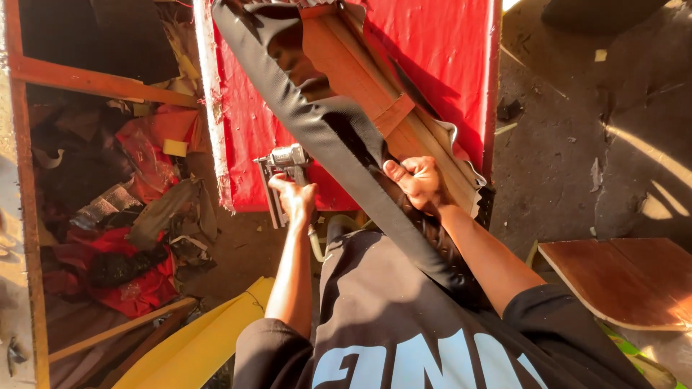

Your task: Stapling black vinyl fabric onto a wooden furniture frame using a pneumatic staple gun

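Black fabric [324, 130], a long strip, draped diagonally from the top of the view down toward the chest, folded over the edge of a slanted wooden frame [375, 79]. Pinned against that frame by the right hand [417, 181]: fingers curled and pressed together, thumb on top, pinching the cloth's edge to the wood. Tight below the grip, wrinkled and loose above it.

Metal staple gun [282, 167] in the left hand [295, 198], just beside the strip on its left side. Fingers wrapped closed around the handle, the grey head pointing toward the fabric but a little apart from it. Whether the nose touches the cloth, impossible to tell. A pale hose [316, 245] hanging down from the handle, close by the forearm.

Red sheet [440, 43] behind the frame, glossy and scuffed, spread over an upright panel with a worn white edge on the left.

To the left, an open wooden rack [94, 83] crammed with scraps: red cloth [126, 284], grey rags, crumpled bits. Low down, a yellow board [202, 338] lying at a slant. To the right, a brown plywood panel [627, 277] with a rounded corner, well apart from both hands, on a dusty dark floor [569, 144] littered with small chips.

Strong low sunlight across both forearms; deep shadow over the lower part of the strip.
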